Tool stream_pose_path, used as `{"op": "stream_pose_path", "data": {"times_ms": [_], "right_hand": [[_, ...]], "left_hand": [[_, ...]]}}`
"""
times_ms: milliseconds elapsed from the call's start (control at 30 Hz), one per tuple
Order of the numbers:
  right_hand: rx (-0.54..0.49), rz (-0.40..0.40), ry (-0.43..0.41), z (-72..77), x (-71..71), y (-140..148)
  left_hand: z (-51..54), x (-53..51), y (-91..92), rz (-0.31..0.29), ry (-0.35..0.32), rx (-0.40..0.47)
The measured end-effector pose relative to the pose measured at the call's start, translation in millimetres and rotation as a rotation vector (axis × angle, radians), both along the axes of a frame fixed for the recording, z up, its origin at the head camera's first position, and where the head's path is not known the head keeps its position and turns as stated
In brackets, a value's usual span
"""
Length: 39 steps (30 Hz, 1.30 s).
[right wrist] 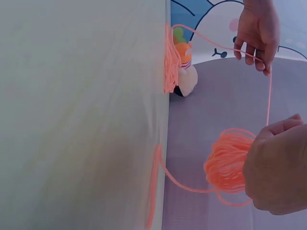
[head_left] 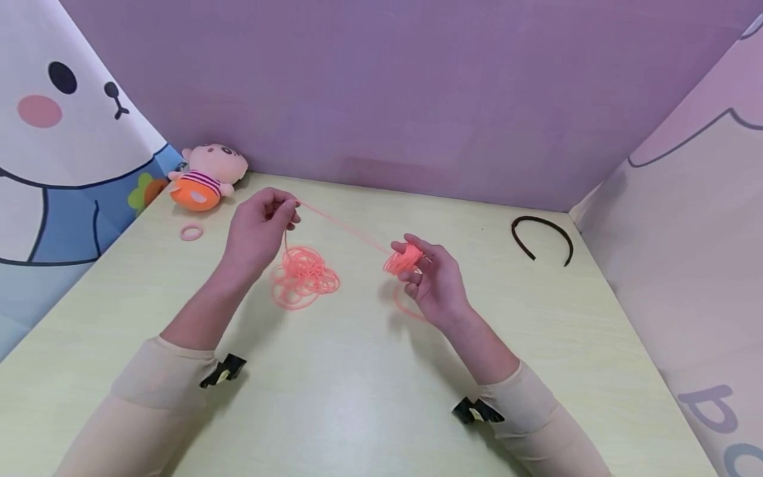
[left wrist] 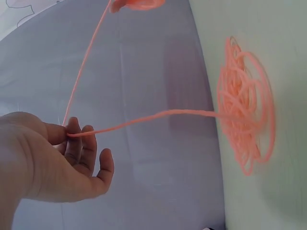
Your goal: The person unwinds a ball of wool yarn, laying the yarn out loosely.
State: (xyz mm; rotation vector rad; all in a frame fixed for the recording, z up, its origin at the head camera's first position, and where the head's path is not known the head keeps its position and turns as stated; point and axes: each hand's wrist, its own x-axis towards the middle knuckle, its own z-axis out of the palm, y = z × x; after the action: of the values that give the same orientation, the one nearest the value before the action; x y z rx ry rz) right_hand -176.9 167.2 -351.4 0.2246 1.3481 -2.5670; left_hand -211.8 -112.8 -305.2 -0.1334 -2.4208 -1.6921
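Observation:
My left hand (head_left: pixel 257 225) pinches a strand of coral yarn between thumb and fingertips, raised above the table. Below it, a loose tangled pile of yarn (head_left: pixel 305 270) lies on the tabletop, and the strand climbs from there to the pinch. From the pinch a straight length of yarn (head_left: pixel 346 227) slants across to my right hand (head_left: pixel 442 286). That hand holds a wound bundle of the same yarn (right wrist: pixel 228 163) at its fingers, which are bent and partly hidden by the loops. A slack tail (right wrist: pixel 187 188) hangs from the bundle down to the table.
A plush doll (head_left: pixel 208 175) in orange sits at the back left corner, with a pink ring (head_left: pixel 191 232) in front of it. A dark headband (head_left: pixel 541 220) lies at the far right. A purple panel (head_left: pixel 405 99) closes off the table's back.

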Motion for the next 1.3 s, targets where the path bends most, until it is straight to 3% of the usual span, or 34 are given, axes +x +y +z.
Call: {"op": "stream_pose_path", "data": {"times_ms": [133,200,267,367,433,633,767,867,1000,1133,1300], "right_hand": [[-0.024,-0.024,0.037,0.4,0.5,0.4],[-0.05,-0.004,0.072,0.9,1.2,0.2],[-0.086,0.038,0.113,1.5,2.3,0.0],[-0.152,0.121,0.182,2.6,4.5,0.0],[-0.195,0.175,0.223,3.1,5.7,-0.1],[-0.276,0.265,0.277,3.2,7.4,0.6],[-0.298,0.257,0.28,3.5,7.2,1.1],[-0.323,0.247,0.278,3.6,6.8,1.3],[-0.345,0.249,0.281,3.4,6.0,1.5],[-0.359,0.255,0.29,2.9,5.4,1.9],[-0.369,0.271,0.276,2.6,5.2,2.9]], "left_hand": [[-0.7,-3.4,-6.8,0.057,-0.027,-0.083],[-2.0,-4.5,-7.9,0.053,-0.037,-0.165],[-4.4,-5.1,-6.5,0.011,-0.031,-0.249],[-10.1,-4.0,2.5,-0.104,-0.02,-0.349],[-15.3,-1.1,11.5,-0.206,-0.045,-0.369],[-29.6,12.7,38.7,-0.533,-0.203,-0.313],[-34.1,16.8,45.5,-0.661,-0.238,-0.246],[-36.2,14.5,43.9,-0.683,-0.223,-0.204],[-38.6,7.5,37.0,-0.648,-0.206,-0.218],[-39.8,-1.0,28.2,-0.579,-0.218,-0.312],[-38.7,-10.1,18.3,-0.447,-0.241,-0.397]]}}
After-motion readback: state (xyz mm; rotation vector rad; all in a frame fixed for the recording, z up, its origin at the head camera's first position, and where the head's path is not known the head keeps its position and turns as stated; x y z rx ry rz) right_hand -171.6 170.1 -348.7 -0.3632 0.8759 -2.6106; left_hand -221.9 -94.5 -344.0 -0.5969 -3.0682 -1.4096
